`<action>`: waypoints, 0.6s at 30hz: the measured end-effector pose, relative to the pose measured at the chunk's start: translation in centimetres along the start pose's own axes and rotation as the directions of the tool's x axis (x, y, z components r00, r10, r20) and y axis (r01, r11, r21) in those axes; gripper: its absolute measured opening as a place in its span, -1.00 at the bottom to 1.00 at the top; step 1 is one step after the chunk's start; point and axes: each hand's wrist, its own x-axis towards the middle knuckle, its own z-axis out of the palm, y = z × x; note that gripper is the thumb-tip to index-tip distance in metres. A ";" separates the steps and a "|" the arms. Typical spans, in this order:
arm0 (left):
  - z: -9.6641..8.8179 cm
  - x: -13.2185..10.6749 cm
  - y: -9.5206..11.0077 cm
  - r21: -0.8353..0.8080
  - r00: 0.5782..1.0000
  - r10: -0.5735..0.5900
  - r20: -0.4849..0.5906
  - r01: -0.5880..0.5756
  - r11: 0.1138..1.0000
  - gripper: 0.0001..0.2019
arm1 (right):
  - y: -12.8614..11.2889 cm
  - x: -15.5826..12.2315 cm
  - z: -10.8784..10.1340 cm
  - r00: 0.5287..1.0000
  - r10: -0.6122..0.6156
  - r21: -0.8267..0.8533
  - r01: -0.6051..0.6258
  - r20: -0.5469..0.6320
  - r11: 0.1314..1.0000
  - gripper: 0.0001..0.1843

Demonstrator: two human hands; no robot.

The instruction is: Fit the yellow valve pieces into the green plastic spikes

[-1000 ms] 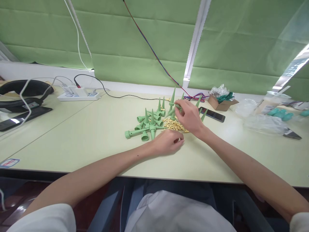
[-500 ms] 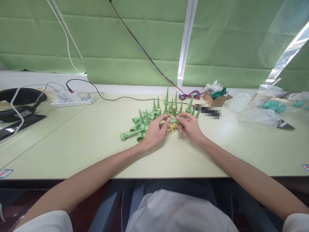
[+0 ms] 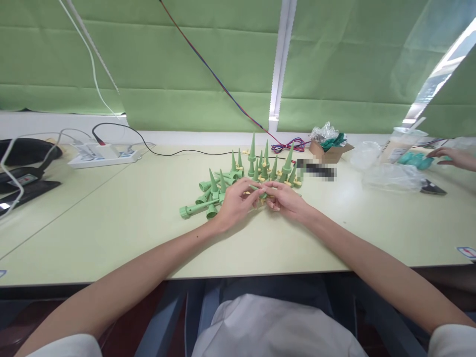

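Observation:
A cluster of green cone-tipped plastic pieces (image 3: 238, 176) stands and lies at the table's middle, with small yellow parts (image 3: 277, 174) scattered among them. My left hand (image 3: 234, 204) and my right hand (image 3: 284, 201) meet just in front of the cluster. Together their fingertips pinch one green cone piece (image 3: 259, 190) held sideways between them. Both hands have curled, closed fingers. More green pieces lie flat to the left of my left hand.
A white power strip (image 3: 100, 153) with cables and black devices (image 3: 26, 171) sit at the left. A small cardboard box (image 3: 329, 148), a dark phone (image 3: 316, 169), plastic bags (image 3: 394, 177) and a cup (image 3: 401, 144) are at the right. Another person's hand (image 3: 451, 157) reaches in far right.
My right hand came down from the standing cones with a green piece, and my left hand rose from the table to meet it. Another person's hand appeared at far right.

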 end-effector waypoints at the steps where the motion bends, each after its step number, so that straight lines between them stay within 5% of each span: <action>1: 0.0 0.0 0.1 0.015 1.000 -0.001 0.000 0.001 1.000 -0.75 | 0.0 0.0 0.0 1.000 -0.006 -0.009 0.006 0.002 1.000 -0.63; 4: -0.2 0.0 0.4 0.052 1.000 -0.019 -0.022 0.020 0.998 -0.72 | 0.0 0.2 -0.3 0.998 -0.058 -0.073 0.055 -0.036 0.996 -0.63; 7: -0.5 0.1 0.6 0.146 0.995 -0.036 -0.091 0.049 0.988 -0.67 | 0.0 0.4 -0.9 0.970 -0.218 -0.330 0.173 -0.104 0.928 -0.70; 10: -0.6 0.2 0.5 0.268 0.993 -0.056 -0.104 0.082 0.960 -0.61 | -0.1 0.5 -1.4 0.902 -0.431 -0.684 0.298 -0.027 0.666 -0.83; 13: -0.5 0.2 0.4 0.321 0.996 -0.089 -0.006 0.087 0.943 -0.54 | -0.1 0.4 -1.5 0.855 -0.501 -0.851 0.356 0.131 0.385 -0.89; 18: -0.4 0.1 0.1 0.380 0.987 -0.109 0.118 0.057 0.923 -0.55 | 0.2 0.3 -1.3 0.886 -0.405 -0.920 0.330 0.225 0.211 -0.87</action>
